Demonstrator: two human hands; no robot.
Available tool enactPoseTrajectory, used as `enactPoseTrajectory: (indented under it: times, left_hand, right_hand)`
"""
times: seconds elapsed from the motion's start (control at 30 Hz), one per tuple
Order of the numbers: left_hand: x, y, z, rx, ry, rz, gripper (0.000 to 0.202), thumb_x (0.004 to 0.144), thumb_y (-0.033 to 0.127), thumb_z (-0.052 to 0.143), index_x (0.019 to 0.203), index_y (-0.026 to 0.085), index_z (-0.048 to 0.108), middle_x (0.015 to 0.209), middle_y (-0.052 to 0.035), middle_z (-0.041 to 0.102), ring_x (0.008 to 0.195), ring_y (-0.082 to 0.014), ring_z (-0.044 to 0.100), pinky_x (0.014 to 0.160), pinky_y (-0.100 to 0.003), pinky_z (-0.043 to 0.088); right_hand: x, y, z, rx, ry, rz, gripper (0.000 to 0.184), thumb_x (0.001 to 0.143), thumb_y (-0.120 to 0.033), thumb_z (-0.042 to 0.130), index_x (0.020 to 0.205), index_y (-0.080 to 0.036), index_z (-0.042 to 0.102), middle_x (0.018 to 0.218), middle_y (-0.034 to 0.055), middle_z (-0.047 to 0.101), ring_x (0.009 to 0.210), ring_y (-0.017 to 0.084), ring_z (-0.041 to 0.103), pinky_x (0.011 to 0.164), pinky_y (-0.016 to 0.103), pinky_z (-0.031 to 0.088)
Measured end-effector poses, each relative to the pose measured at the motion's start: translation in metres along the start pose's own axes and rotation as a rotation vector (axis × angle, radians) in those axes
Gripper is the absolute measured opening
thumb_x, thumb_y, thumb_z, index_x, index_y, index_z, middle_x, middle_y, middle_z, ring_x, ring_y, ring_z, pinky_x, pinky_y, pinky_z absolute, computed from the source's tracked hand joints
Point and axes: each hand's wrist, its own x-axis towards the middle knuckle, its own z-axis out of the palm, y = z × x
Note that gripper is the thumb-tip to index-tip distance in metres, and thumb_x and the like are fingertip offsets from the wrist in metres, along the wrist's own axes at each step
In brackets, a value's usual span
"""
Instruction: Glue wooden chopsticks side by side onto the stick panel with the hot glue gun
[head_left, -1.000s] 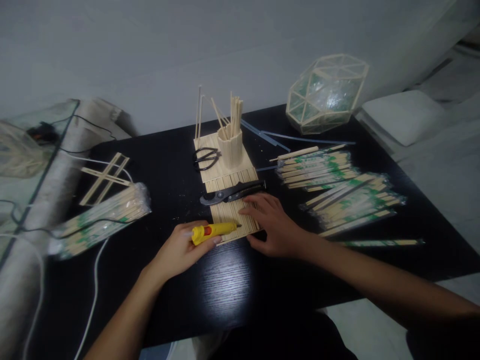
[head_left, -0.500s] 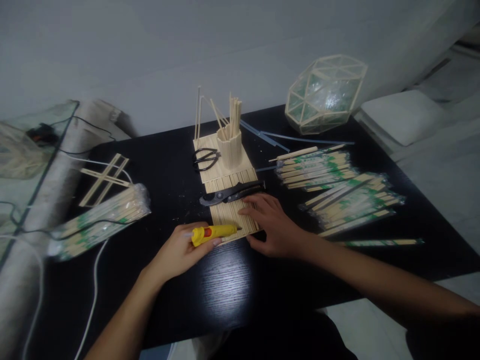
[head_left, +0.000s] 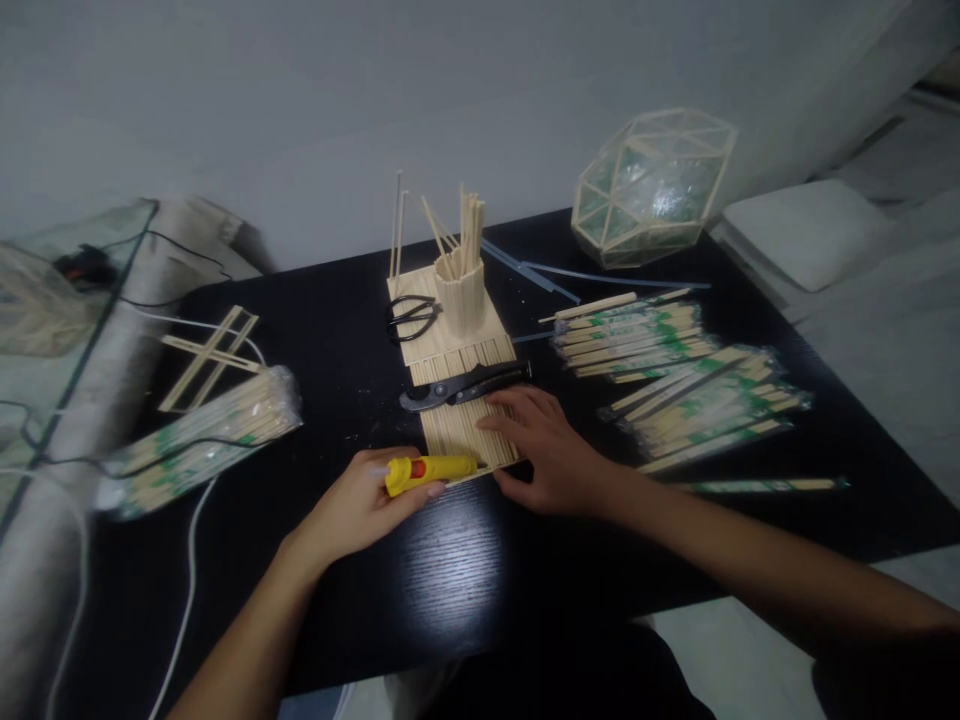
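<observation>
My left hand [head_left: 364, 510] is closed around a yellow glue gun [head_left: 431, 472], its nozzle at the near edge of a flat panel of wooden sticks [head_left: 461, 432]. My right hand [head_left: 551, 450] lies at the panel's right side, thumb and forefinger apart, the thumb by the near edge. Just beyond my right fingers, dark-handled pliers or cutters [head_left: 465, 385] rest across the panel. Behind them, a stick-built cup [head_left: 461, 300] with several loose sticks in it stands on a wooden base, beside black-handled scissors [head_left: 412, 315].
Wrapped chopsticks [head_left: 630, 335] lie in bundles to the right, and another packet [head_left: 202, 440] lies left near crossed sticks [head_left: 214, 355]. A faceted stick-framed form [head_left: 652, 190] stands at the back right. A white cable [head_left: 191, 570] runs down the left side of the black table [head_left: 345, 620].
The glue gun's nozzle has shifted slightly right along the panel's near edge. My right hand has stayed in place.
</observation>
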Motion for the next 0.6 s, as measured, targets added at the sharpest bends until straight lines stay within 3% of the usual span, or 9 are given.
enactPoseTrajectory:
  times: [0.17, 0.6]
  left_hand:
    - [0.0021, -0.0011, 0.0018, 0.04, 0.068, 0.002, 0.031, 0.109, 0.039, 0.068, 0.084, 0.019, 0.072, 0.078, 0.0014, 0.066, 0.062, -0.0117, 0.062, 0.057, -0.021, 0.047]
    - [0.0039, -0.001, 0.0069, 0.104, 0.191, 0.003, 0.033, 0.108, 0.039, 0.069, 0.083, 0.019, 0.07, 0.074, 0.003, 0.062, 0.06, -0.0108, 0.061, 0.055, -0.021, 0.046]
  right_hand:
    - [0.0004, -0.0001, 0.0002, 0.003, -0.014, 0.016, 0.052, 0.084, -0.028, 0.078, 0.134, -0.021, 0.066, 0.151, 0.0186, 0.058, 0.145, 0.04, 0.049, 0.121, 0.064, 0.041]
    - [-0.001, 0.0017, 0.0019, -0.008, -0.006, 0.003, 0.054, 0.084, -0.029, 0.077, 0.136, -0.021, 0.065, 0.15, 0.0178, 0.057, 0.144, 0.04, 0.049, 0.122, 0.062, 0.041]
